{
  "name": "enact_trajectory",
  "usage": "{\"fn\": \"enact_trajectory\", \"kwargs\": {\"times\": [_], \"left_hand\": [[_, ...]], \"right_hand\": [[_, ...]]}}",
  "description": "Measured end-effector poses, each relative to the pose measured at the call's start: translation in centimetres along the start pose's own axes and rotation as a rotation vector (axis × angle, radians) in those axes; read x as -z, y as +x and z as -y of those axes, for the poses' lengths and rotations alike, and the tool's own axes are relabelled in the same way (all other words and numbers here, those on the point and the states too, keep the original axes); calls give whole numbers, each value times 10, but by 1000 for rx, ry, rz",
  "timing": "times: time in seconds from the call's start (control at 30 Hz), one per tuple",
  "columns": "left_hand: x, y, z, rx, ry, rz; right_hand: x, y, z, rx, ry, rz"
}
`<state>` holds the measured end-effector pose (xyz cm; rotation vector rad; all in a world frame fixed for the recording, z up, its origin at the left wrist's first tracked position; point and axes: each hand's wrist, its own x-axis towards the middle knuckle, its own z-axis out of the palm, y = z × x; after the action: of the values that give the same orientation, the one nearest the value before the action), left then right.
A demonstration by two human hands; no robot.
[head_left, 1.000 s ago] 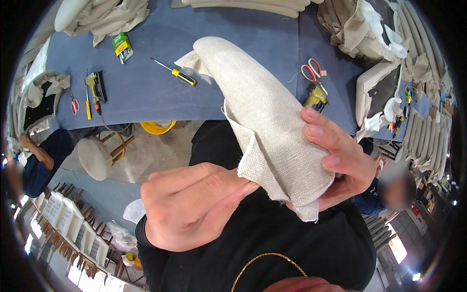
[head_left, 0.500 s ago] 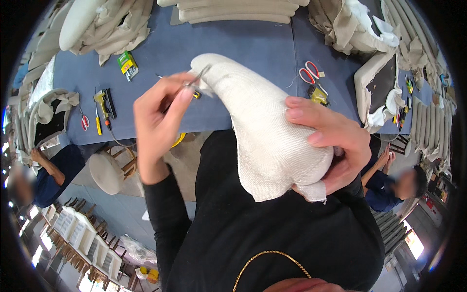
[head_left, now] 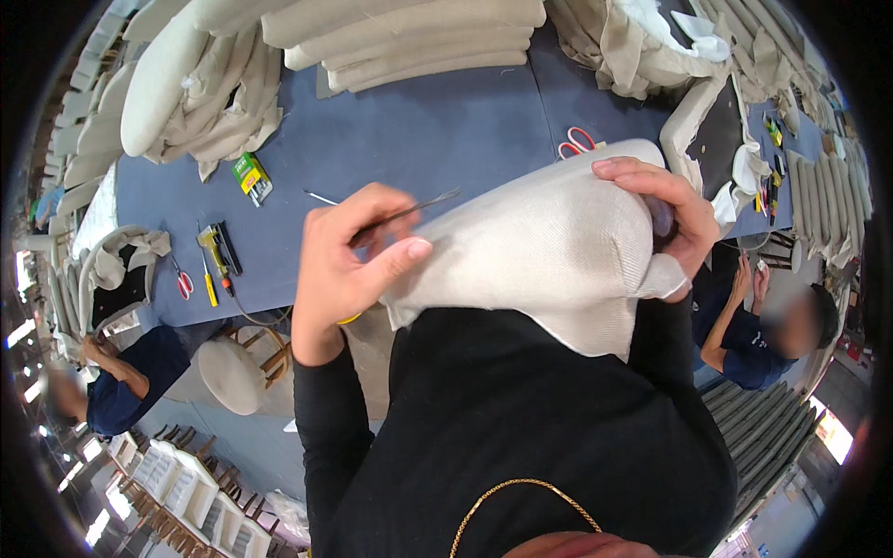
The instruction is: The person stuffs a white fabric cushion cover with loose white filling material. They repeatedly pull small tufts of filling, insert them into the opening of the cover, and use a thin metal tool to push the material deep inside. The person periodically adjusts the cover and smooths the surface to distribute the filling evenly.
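A pale, cloth-covered pad (head_left: pixel 549 242) with loose cloth edges is held up over the near edge of the table. My right hand (head_left: pixel 684 209) grips its right end, fingers over the top and palm behind, partly hidden by the cloth. Beside the pad's left end is my left hand (head_left: pixel 339 260), closed on a slim pointed metal tool (head_left: pixel 433 201). Its tip points right, over the pad's upper edge; whether it touches the cloth I cannot tell. The tool's exact kind does not show.
On the blue table (head_left: pixel 400 130) lie red-handled scissors (head_left: pixel 577 142), a green-yellow packet (head_left: pixel 251 177), a yellow-green power tool (head_left: pixel 217 253) and a yellow screwdriver (head_left: pixel 210 286). Stacked pads (head_left: pixel 409 42) stand at the back. People work at left (head_left: pixel 139 377) and right (head_left: pixel 753 339).
The pad has swung from slanting up-left to lying more level, its right end raised. My left hand has shifted right and down, the metal tool now pointing right.
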<state>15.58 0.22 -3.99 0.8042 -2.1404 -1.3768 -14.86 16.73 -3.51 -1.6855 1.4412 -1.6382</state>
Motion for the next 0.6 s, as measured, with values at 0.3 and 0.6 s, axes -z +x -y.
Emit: {"fn": "enact_trajectory", "kwargs": {"times": [0.3,0.6], "left_hand": [[-73,116,-63,-253,-511,419],[-98,110,-65,-170,-374,86]], "right_hand": [[-8,14,3,-221,279,-166],[-3,43,13,-385,507,-177]]}}
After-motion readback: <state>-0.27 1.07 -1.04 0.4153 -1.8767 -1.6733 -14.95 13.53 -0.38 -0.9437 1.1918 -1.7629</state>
